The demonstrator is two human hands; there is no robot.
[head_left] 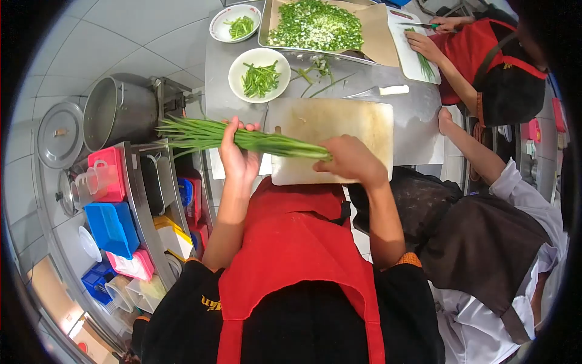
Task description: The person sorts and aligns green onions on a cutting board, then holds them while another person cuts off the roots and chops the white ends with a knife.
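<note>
A bunch of spring onions (279,144) stretches across in front of me, held just above the cutting board (330,118). My left hand (240,156) supports it from below, thumb and fingers wrapped round the green stalks. At the paler stem end, my right hand (356,159) is closed on the bunch. The leafy tips spread out past my left hand. Beyond the board lies a knife (388,90) with a white handle. Loose green stalks (316,71) are scattered on the steel table beside it.
Two bowls with cut greens, one nearer (282,94) and one farther (216,27), stand left of a tray of chopped greens (315,27). A co-worker's hand (424,45) holds greens on another board (403,42). Someone aproned stands right; a shelf (142,212) holds containers left.
</note>
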